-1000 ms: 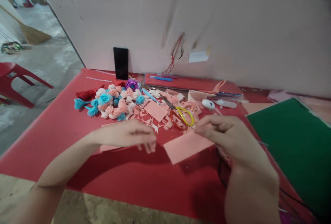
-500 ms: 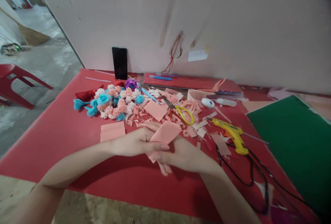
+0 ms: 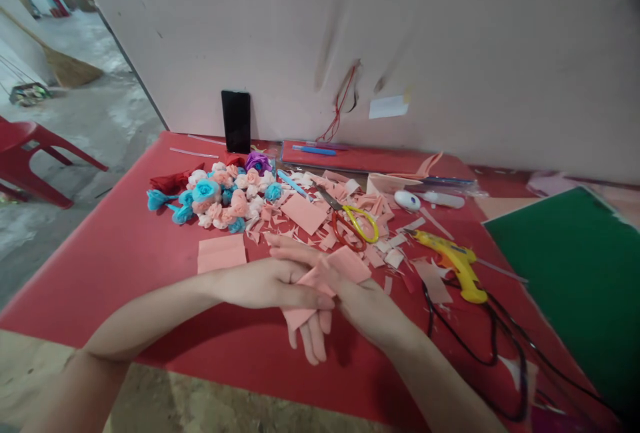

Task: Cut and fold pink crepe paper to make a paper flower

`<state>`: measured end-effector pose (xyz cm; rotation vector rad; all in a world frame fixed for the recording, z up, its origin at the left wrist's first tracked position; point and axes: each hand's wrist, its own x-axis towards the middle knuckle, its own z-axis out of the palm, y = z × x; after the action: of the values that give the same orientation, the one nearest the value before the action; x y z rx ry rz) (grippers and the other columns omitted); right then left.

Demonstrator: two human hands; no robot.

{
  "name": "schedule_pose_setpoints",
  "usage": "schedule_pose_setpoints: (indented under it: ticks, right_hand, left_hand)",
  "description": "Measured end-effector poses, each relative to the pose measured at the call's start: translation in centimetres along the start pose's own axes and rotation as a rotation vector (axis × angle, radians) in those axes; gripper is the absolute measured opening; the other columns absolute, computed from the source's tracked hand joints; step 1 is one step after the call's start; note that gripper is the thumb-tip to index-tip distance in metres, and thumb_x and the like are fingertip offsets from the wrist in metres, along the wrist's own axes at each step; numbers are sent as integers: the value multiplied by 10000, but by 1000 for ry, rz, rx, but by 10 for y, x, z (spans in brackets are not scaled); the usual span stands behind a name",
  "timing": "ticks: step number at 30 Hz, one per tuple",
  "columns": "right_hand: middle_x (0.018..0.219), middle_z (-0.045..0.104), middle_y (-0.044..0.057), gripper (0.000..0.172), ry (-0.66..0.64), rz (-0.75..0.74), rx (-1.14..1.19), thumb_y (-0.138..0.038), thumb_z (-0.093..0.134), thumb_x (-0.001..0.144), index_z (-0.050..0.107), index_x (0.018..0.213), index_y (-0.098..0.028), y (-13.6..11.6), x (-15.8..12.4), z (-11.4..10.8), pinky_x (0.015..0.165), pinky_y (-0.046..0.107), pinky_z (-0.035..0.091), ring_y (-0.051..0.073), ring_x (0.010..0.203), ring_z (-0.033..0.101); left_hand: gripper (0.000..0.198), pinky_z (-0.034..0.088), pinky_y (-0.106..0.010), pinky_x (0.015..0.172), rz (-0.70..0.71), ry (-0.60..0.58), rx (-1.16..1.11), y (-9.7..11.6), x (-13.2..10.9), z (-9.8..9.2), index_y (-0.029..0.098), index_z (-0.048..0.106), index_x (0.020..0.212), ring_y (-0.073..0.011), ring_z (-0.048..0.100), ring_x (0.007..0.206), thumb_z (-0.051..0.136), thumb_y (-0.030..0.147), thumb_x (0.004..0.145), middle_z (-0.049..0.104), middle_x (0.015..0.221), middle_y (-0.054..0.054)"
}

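The left hand (image 3: 265, 283) and the right hand (image 3: 360, 303) overlap, and as I see it both grips are closed on one pink paper strip (image 3: 354, 263), which lies slantwise between them, partly covered. To handle it well, I judge that the pressure should be light and equal, because such thin paper probably creases or tears easily.

Around them, the red worktop (image 3: 125, 246) carries a green board (image 3: 570, 286) at the right and a cluster of paper flowers (image 3: 206, 190) at the left. A yellow glue gun (image 3: 463, 269), with its looped black cord (image 3: 523, 374), lies near the right hand, where the cord could catch the arm. Just beyond the hands, scissors (image 3: 345, 209) rest on small paper scraps (image 3: 383, 207), which may cling to the strip.
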<state>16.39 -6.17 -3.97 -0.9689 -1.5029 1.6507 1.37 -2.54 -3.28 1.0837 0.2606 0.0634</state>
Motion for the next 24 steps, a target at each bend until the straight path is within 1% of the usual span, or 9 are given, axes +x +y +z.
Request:
schedule_pose_setpoints:
  ticks: [2,5,9,12,15,19,20,22,24]
  right_hand:
    - [922,702,59,483,51,14,171,-569,344,878,654,1082,-259,2,2,-2,851,355,497,196,898,649]
    - [948,697,71,531,163,-1,267,-578,301,883,680,1013,-229,1,6,-9,859,374,484,214,919,637]
    - [947,683,42,495,269,-149,-25,-592,360,852,688,960,-238,-7,6,-17,814,322,480,187,865,623]
    - [757,668,23,336,317,-213,-320,-482,507,814,693,795,-204,-16,4,-18,678,264,487,159,717,610]
    - [577,601,-4,239,442,-195,-445,-326,527,795,660,653,-187,-22,1,-19,510,227,442,124,533,542]
    - [445,477,-34,231,571,-164,-425,-359,568,762,660,641,-186,-19,-2,-30,378,212,328,86,385,396]
    - [446,471,-32,246,561,-158,-377,-382,577,762,660,638,-186,-17,-2,-33,373,210,316,84,388,393]
    - [485,494,-21,277,518,-140,-261,-422,586,767,661,639,-187,-13,-2,-37,380,205,314,83,416,408]
    - [524,519,-13,294,463,-115,-179,-447,596,766,662,644,-188,-10,-1,-36,395,202,329,82,440,419]
  left_hand:
    - [437,554,-252,591,3,14,-45,2,2,-1,89,633,756,-144,676,586,519,502,836,689,581,-47]
    - [438,539,-226,552,0,59,-27,4,0,-3,80,652,718,-144,670,566,535,487,830,688,570,-69]
    - [395,515,-196,533,-15,147,-6,4,-3,-4,76,685,745,-129,662,558,542,432,838,698,594,-80]
    - [377,513,-197,547,-29,204,42,3,-4,-4,80,699,783,-118,650,548,543,419,838,705,616,-79]
    - [381,508,-188,561,-73,196,207,5,-8,-4,91,705,810,-108,645,557,486,397,872,713,649,-75]
    - [328,488,-171,617,-133,150,672,13,-22,-5,131,710,775,-99,649,601,473,329,885,719,682,-49]
    - [263,476,-165,618,-112,189,821,16,-26,-6,141,706,766,-98,647,612,513,292,863,719,694,-35]
    - [133,465,-157,632,18,359,1003,19,-33,-7,153,683,822,-98,653,666,555,188,817,720,759,-15]
    - [200,478,-157,679,211,492,995,21,-35,-8,160,635,973,-103,659,759,534,120,804,715,849,-16]
